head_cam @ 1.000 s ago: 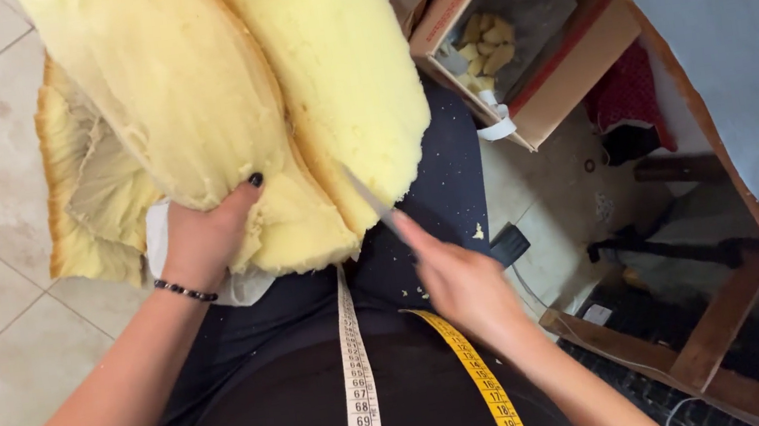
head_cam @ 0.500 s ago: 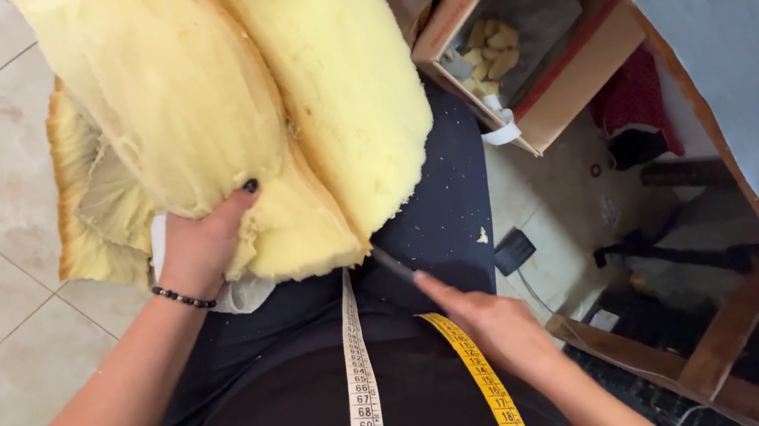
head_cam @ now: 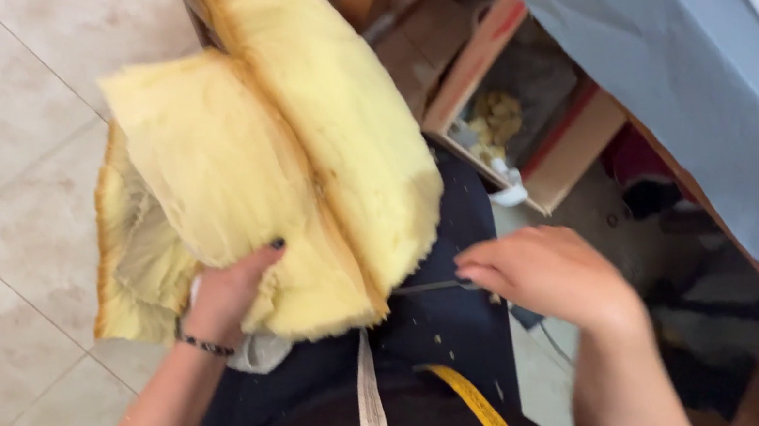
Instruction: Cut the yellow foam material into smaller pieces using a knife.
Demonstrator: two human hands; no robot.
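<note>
Two hands in view, one foam mass. The yellow foam (head_cam: pixel 294 156) was thick, spongy and ragged-edged, folded into what looked like two or three slabs, filling upper centre of the frame and resting on the dark lap; its top ran out of frame. Left hand (head_cam: pixel 224 297), lower left, had fingers clamped on the foam's lower edge. Right hand (head_cam: pixel 554 273), lower right, had fingers pinched around a thin blade (head_cam: pixel 428 287), possibly a knife, handle hidden. One measuring tape (head_cam: pixel 372 419) hung at bottom centre. One cardboard box (head_cam: pixel 523 116) sat upper right.
</note>
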